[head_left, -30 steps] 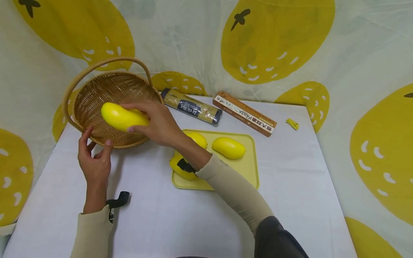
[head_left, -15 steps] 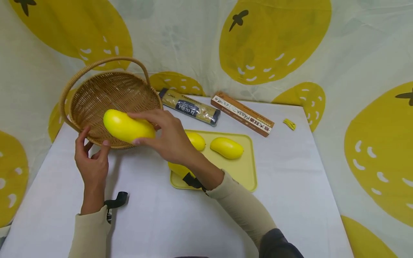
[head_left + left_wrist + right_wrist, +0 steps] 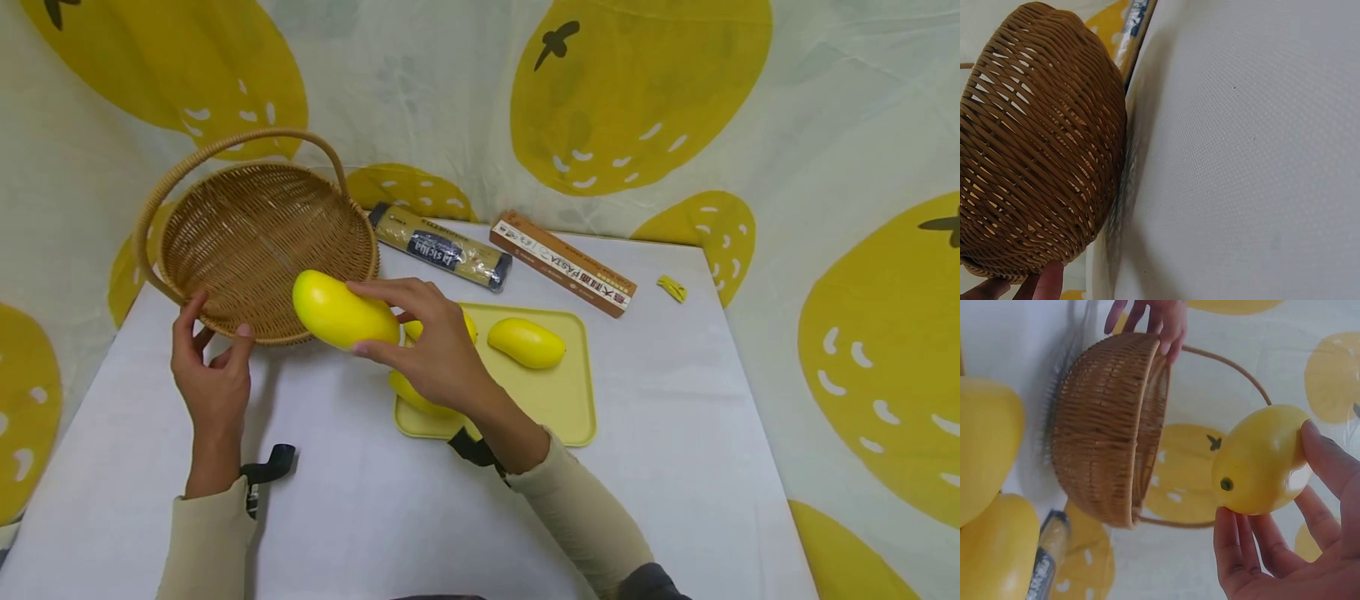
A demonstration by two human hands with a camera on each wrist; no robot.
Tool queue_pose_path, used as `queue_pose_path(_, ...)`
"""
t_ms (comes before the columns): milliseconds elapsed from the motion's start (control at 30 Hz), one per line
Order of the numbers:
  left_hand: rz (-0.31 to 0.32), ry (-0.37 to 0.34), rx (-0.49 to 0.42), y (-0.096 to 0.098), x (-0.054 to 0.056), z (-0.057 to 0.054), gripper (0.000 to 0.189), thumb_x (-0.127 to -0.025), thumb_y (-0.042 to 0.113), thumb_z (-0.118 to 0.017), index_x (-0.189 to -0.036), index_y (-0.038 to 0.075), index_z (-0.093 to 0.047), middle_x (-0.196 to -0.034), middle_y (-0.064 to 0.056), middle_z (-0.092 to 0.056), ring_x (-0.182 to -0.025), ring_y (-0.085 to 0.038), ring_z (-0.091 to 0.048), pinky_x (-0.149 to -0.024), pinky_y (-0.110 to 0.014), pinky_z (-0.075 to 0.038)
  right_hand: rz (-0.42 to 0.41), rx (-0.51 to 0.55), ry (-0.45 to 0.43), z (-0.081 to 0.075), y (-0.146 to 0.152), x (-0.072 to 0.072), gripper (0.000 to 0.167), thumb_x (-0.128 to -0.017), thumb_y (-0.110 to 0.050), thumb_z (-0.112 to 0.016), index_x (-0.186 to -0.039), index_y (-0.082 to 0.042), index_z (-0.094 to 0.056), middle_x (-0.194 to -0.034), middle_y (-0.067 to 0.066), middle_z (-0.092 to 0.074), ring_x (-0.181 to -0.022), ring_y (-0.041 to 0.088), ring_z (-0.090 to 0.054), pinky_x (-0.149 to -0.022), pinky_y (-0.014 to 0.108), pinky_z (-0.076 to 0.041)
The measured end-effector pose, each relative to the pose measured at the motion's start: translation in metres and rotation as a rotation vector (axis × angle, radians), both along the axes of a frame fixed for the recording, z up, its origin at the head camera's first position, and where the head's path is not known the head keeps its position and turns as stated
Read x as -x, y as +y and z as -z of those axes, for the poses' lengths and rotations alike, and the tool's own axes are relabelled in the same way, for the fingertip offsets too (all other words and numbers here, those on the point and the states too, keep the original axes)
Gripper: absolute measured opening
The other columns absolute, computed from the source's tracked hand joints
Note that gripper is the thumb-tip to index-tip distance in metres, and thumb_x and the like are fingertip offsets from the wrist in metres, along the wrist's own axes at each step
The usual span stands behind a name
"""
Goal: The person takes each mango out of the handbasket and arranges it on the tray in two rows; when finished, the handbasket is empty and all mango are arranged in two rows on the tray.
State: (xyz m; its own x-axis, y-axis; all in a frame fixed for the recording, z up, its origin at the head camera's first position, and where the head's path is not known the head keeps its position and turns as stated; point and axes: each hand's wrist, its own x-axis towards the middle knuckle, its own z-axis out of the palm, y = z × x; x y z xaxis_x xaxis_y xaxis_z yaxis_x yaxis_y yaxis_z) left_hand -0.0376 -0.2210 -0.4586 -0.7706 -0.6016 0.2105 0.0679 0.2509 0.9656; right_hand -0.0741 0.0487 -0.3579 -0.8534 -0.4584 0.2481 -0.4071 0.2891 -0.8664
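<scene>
My left hand [image 3: 212,387] grips the near rim of a round wicker basket [image 3: 232,237], thumb on one side and fingers on the other. The basket tilts with its opening toward the head camera; its woven outside [image 3: 1047,137] fills much of the left wrist view. Between thumb and fingertips my right hand [image 3: 442,354] holds a yellow mango [image 3: 341,312] in the air, at the basket's front right. The right wrist view shows the dark stem end of this mango [image 3: 1263,459]. Other mangoes [image 3: 527,342] lie on a pale yellow tray [image 3: 540,404], partly hidden by the right hand.
Behind the tray lie a spaghetti packet [image 3: 442,247] and a brown pasta box [image 3: 562,263]. A small yellow crumpled piece [image 3: 672,288] is at the back right of the white-covered table [image 3: 675,450]. A fruit-patterned curtain [image 3: 450,92] hangs close behind the basket.
My right hand has moved right and toward me with the mango, from in front of the basket's opening to beside its front right rim. My left hand still grips the rim.
</scene>
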Motion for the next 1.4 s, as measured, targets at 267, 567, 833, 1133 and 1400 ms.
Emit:
queue_pose_path(267,-0.019,0.02,-0.02,-0.003,0.002,0.007,0.062,-0.097,0.007,-0.071,-0.155,0.019,-0.054,-0.162,0.003,-0.049,-0.129,-0.024,-0.056,-0.082,-0.012,-0.053,0.076,0.07,-0.081,0.005,0.025,-0.009,0.059,-0.09,-0.025,-0.087,-0.144,-0.035,-0.067,-0.14,-0.016,-0.067,-0.13,0.005,-0.057,-0.102,0.044,-0.055)
queue_pose_path(567,-0.007,-0.01,-0.02,-0.013,0.008,0.023,0.065,-0.098,0.008,-0.072,-0.157,0.024,-0.051,-0.164,0.006,-0.046,-0.135,-0.024,-0.054,-0.086,-0.015,-0.054,0.149,0.073,-0.112,0.014,0.047,-0.025,0.058,-0.09,-0.027,-0.087,-0.142,-0.039,-0.067,-0.141,-0.02,-0.065,-0.129,0.007,-0.058,-0.102,0.044,-0.056)
queue_pose_path(833,-0.009,0.001,-0.02,-0.016,0.009,0.028,0.065,-0.097,0.008,-0.072,-0.156,0.024,-0.052,-0.163,0.006,-0.047,-0.133,-0.024,-0.055,-0.085,-0.013,-0.054,0.223,0.077,-0.146,0.028,0.067,-0.036,0.057,-0.089,-0.025,-0.088,-0.141,-0.036,-0.068,-0.138,-0.014,-0.066,-0.124,0.013,-0.06,-0.101,0.049,-0.057)
queue_pose_path(1133,-0.012,-0.04,-0.022,-0.011,0.006,0.016,0.064,-0.099,0.008,-0.07,-0.157,0.026,-0.05,-0.165,0.004,-0.045,-0.137,-0.025,-0.052,-0.089,-0.014,-0.053,0.345,0.045,-0.195,0.042,0.092,-0.044,0.055,-0.089,-0.027,-0.087,-0.14,-0.039,-0.068,-0.136,-0.011,-0.067,-0.122,0.015,-0.061,-0.102,0.047,-0.057)
queue_pose_path(1400,-0.014,-0.047,-0.021,-0.01,0.006,0.013,0.064,-0.1,0.01,-0.07,-0.158,0.027,-0.049,-0.166,0.005,-0.044,-0.138,-0.025,-0.052,-0.091,-0.015,-0.053,0.43,0.028,-0.2,0.054,0.112,-0.053,0.056,-0.089,-0.025,-0.088,-0.14,-0.038,-0.068,-0.14,-0.012,-0.067,-0.12,0.014,-0.062,-0.101,0.038,-0.056)
